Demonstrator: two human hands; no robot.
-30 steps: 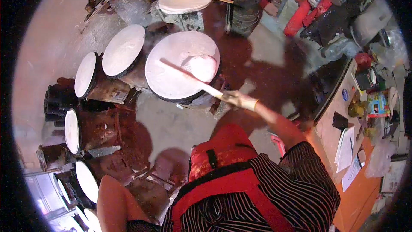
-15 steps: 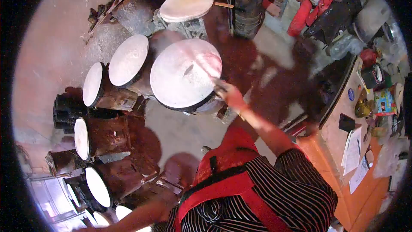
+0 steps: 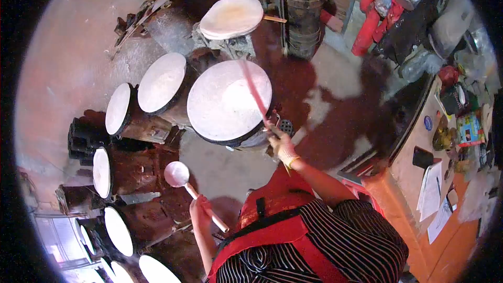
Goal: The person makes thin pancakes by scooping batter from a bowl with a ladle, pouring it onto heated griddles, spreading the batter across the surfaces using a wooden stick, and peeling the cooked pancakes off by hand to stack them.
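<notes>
My right hand is closed round the handle of a long stick, blurred by motion, which reaches over the large round pale griddle ahead of me. A brighter patch shows near the middle of that pale surface. My left hand grips the wooden handle of a ladle, its round pale bowl pointing up and away from me. To the left of the large griddle stand two smaller round pale griddles on dark metal stoves.
More pale discs on stoves curve down the left side. Behind the large griddle, a stack of pale rounds rests on a block. A bucket stands beyond. At right, a table bears papers and a dark phone.
My left hand has come into view with the ladle. My right hand has drawn slightly down and toward me, and the stick now points more directly away. The view has shifted.
</notes>
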